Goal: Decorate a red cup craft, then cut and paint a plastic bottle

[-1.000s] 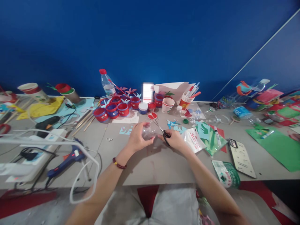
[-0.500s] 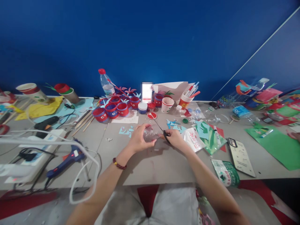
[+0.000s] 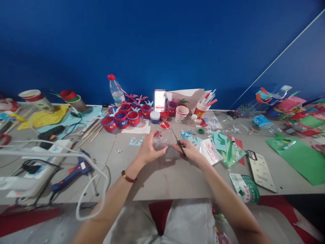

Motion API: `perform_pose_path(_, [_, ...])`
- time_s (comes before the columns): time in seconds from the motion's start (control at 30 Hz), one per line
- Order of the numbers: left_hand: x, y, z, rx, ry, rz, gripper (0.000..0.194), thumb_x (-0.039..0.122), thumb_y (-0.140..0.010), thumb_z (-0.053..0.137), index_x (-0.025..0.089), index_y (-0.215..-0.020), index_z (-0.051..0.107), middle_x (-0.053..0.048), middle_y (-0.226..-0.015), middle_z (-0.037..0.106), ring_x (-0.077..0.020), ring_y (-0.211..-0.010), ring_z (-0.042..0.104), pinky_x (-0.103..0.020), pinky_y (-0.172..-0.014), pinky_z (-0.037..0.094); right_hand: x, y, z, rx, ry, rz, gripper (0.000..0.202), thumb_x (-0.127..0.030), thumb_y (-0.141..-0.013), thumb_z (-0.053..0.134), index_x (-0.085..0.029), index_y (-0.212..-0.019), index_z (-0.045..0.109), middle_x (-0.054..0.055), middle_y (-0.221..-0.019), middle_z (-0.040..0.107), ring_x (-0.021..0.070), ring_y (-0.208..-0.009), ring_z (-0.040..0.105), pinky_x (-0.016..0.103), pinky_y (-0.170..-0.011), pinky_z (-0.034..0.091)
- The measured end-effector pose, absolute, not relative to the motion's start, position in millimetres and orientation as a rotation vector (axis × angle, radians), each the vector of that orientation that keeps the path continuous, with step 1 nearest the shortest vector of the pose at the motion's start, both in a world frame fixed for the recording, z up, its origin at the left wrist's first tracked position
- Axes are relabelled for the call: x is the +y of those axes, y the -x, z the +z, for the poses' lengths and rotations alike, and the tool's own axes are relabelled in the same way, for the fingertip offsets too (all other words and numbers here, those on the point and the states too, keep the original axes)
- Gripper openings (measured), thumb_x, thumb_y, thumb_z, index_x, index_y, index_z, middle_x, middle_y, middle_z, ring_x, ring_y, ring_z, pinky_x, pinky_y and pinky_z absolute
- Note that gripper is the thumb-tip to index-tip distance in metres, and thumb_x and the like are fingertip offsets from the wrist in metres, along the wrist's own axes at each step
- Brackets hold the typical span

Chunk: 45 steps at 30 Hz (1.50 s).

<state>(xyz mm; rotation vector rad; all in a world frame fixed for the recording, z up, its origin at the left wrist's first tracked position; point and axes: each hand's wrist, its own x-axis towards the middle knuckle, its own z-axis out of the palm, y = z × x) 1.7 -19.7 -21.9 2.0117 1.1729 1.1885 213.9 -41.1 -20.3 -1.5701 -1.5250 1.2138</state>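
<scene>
My left hand (image 3: 147, 149), with a beaded bracelet (image 3: 129, 176) on the wrist, grips a clear plastic bottle piece (image 3: 161, 140) between thumb and fingers. My right hand (image 3: 187, 149) is wrapped round dark-handled scissors (image 3: 180, 146). Their blades point up and left beside the right side of the plastic piece. Whether they touch the plastic is hard to make out. Behind the hands lie a red round lid (image 3: 165, 125) and light blue paper scraps (image 3: 188, 134).
Decorated red and blue cups (image 3: 121, 120) and a bottle (image 3: 116, 91) stand behind. A glue gun (image 3: 73, 172) and white cables lie left. A phone (image 3: 261, 171), packets (image 3: 208, 151) and green paper (image 3: 297, 159) lie right. Another person's hand (image 3: 318, 147) shows at the far right.
The plastic piece has turned slightly and shifted a little left with my left hand. The scissors have tilted more upright, their blades now to the right of the red lid.
</scene>
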Motion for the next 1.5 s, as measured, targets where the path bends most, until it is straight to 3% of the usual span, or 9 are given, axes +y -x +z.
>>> perform_pose_path(0.23, [-20.3, -2.7, -20.6, 1.185, -2.14, 1.169, 0.058, 0.034, -0.068, 0.074, 0.022, -0.117, 0.046, -0.008, -0.107, 0.063, -0.0254, -0.101, 0.06, -0.044, -0.093, 0.048, -42.1, -211.8, -19.5, -1.674, 1.582, 1.167, 0.042, -0.057, -0.071, 0.065, -0.019, -0.064, 0.048, -0.005, -0.057, 0.04, 0.0101, -0.054, 0.037, 0.023, -0.047, 0.027])
perform_pose_path(0.77, [-20.2, -1.3, -20.5, 1.217, -2.177, 1.145, 0.053, 0.03, -0.066, 0.073, 0.022, -0.112, 0.047, -0.006, -0.104, 0.063, -0.0243, -0.099, 0.059, -0.042, -0.09, 0.047, -39.2, -214.0, -20.5, -1.786, 1.669, 0.921, 0.049, -0.058, -0.072, 0.063, -0.021, -0.052, 0.037, -0.006, -0.05, 0.031, 0.0097, -0.05, 0.03, 0.025, -0.046, 0.023])
perform_pose_path(1.27, [-18.4, -0.4, -19.8, 1.134, -2.048, 1.123, 0.055, 0.029, -0.067, 0.072, 0.021, -0.115, 0.047, -0.009, -0.106, 0.063, -0.0253, -0.102, 0.061, -0.045, -0.094, 0.048, -35.9, -222.0, -28.5, -1.72, 1.72, 0.951, 0.041, -0.055, -0.07, 0.065, -0.02, -0.055, 0.048, -0.004, -0.047, 0.04, 0.0107, -0.045, 0.038, 0.023, -0.042, 0.026])
perform_pose_path(1.5, [-17.9, 1.1, -16.5, 1.076, -1.956, 1.099, 0.049, 0.029, -0.07, 0.071, 0.021, -0.112, 0.047, -0.008, -0.104, 0.063, -0.0234, -0.101, 0.063, -0.043, -0.093, 0.05, -35.7, -221.2, -22.8, -1.734, 1.742, 0.994, 0.044, -0.055, -0.069, 0.065, -0.02, -0.053, 0.044, -0.006, -0.046, 0.036, 0.0095, -0.045, 0.034, 0.024, -0.044, 0.024])
